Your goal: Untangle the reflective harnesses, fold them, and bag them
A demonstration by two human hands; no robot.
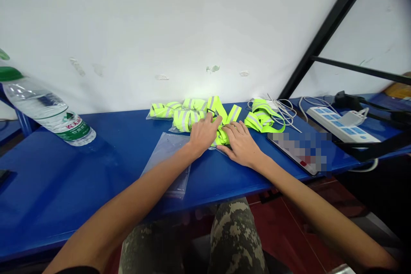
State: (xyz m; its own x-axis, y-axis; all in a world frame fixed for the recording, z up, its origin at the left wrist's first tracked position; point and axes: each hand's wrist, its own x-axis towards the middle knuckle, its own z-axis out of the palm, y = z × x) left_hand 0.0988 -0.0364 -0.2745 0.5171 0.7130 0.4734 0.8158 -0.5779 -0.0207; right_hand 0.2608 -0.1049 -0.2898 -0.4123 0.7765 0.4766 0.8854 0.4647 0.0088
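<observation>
The left hand (204, 134) and right hand (240, 144) lie palm down, close together, on a bunched neon yellow reflective strap (221, 136) near the middle of the counter. Their fingers rest over the fabric, though I cannot tell whether either hand is pinching it. Pressing from both sides seems to keep the folds from springing apart. A clear plastic bag (167, 154) lies flat just beside the left hand. More yellow straps (192, 111) are heaped behind, and another bundle (263, 115) sits against tangled white cables (282, 111). A blurred flat device (295, 154) lies near the right hand, with a power strip (340, 124) farther right and a water bottle (48, 113) far left on the blue counter (64, 180)
</observation>
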